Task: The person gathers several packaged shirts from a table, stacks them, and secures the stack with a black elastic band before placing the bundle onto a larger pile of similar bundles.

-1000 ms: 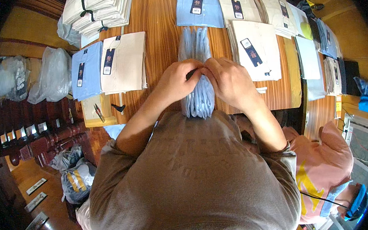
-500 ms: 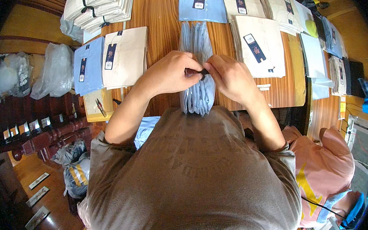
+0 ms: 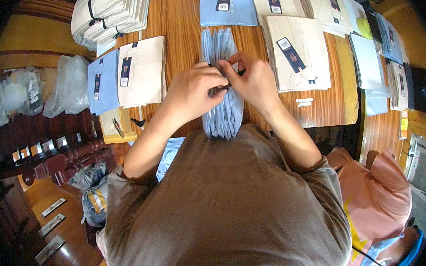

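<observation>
**Close over a blue bundle (image 3: pixel 222 119) at the near edge of the worktop (image 3: pixel 174 35)**

Faces a glossy, wood-grained surface, with the bundle of thin blue layers running lengthwise up to the middle of its near edge, close to a brown shirt front (image 3: pixel 247 210). Has a pile of cream garments (image 3: pixel 125 13), bound with black strips, toward the far left corner. Shows, nearer along the left edge, a blue garment (image 3: pixel 104 87) beside a cream stack (image 3: pixel 145 72), with a wooden tray (image 3: pixel 122 139) by the near left corner. Bears, right of the bundle, a tagged cream stack (image 3: pixel 312 51), and small white pieces (image 3: pixel 304 102) toward the near right corner. Beyond the left edge, cluttered with clear plastic bags (image 3: pixel 69 89); beyond the right, shared with a person in a pink top (image 3: pixel 383 189).

Cut off at the far edge: a blue packaged garment (image 3: pixel 239 17). Mostly hidden by fingers: a black band (image 3: pixel 218 90), too dark to tell whether looped or knotted.

Reaches in from both sides, elbows out. Curls the left hand (image 3: pixel 196 89) palm-down, clamped on the band above the bundle; pinches it with thumb and forefinger of the right hand (image 3: pixel 253 81), fingertips nearly meeting.
</observation>
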`<state>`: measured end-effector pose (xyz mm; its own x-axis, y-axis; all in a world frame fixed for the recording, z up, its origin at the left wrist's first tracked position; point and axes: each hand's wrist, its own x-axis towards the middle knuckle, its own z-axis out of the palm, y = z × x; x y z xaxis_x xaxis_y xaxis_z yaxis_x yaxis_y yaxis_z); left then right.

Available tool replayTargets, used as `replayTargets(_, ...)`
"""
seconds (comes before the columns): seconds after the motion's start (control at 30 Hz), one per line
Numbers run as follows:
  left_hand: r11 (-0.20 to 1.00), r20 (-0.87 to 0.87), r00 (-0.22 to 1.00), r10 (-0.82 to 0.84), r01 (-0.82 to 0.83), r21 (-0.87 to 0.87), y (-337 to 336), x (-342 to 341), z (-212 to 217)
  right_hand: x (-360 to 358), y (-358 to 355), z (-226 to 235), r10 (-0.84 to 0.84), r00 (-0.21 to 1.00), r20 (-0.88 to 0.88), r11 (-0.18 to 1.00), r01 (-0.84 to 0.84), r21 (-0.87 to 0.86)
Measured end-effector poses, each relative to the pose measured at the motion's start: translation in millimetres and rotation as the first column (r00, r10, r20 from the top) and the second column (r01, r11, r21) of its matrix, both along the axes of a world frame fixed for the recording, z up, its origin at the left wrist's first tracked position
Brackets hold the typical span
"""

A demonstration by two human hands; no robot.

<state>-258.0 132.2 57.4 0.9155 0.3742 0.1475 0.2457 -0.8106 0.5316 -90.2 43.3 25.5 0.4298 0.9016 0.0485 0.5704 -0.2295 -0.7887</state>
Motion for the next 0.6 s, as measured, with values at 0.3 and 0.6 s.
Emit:
replayTargets(0.3, 0.970, 0.132, 0.969, 0.207, -0.220, 0.100, -23, -5, -3, 23, 11, 2, 0.269, 0.963, -0.029, 0.958, -0.270, -0.095)
replayTargets(0.6, 0.920, 0.034, 0.989, 0.141, -0.143, 0.366, -29, -18, -5, -2, -28, -18, 0.230, 0.902, -0.365, 0.970, -0.183, 0.159)
